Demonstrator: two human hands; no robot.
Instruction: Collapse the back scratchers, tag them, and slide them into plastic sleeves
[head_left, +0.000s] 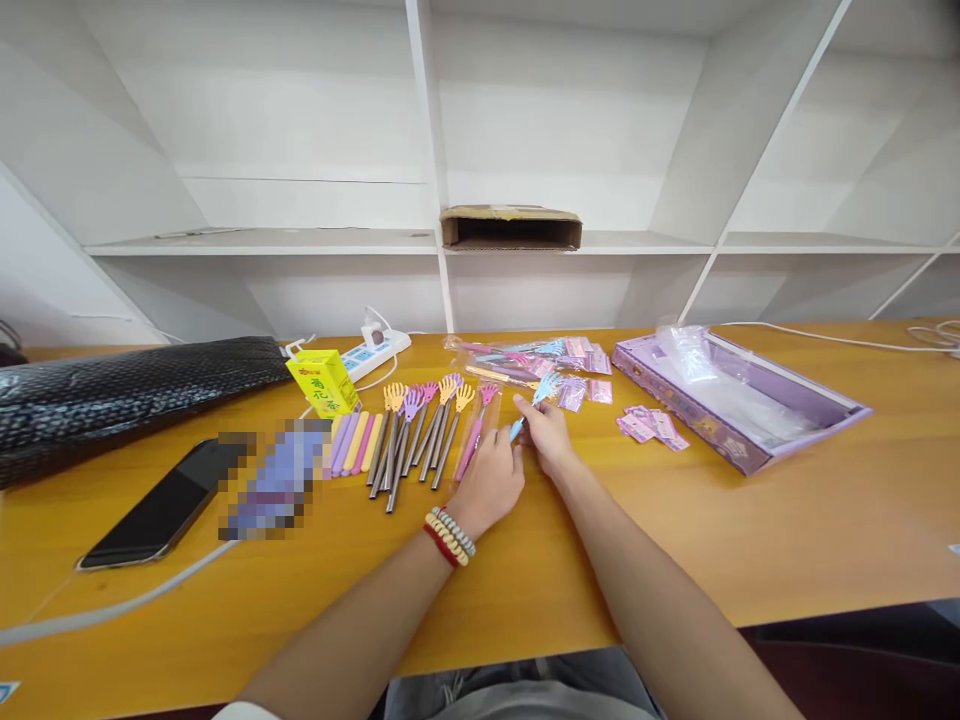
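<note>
My left hand, with bead bracelets at its wrist, is closed around the handle of a blue hand-shaped scratcher. Close beside it, my right hand is closed on the same scratcher, just below its blue head. A pink scratcher in clear wrapping lies left of my hands. Further left are several metal rods with yellow, purple and pink claw heads. Coloured handles lie side by side next to them. Behind my hands is a pile of bagged scratchers.
Small pink cards and a purple box holding clear bags are on the right. At left are a yellow drink carton, a power strip, a phone and a black wrapped bundle. White shelves stand behind.
</note>
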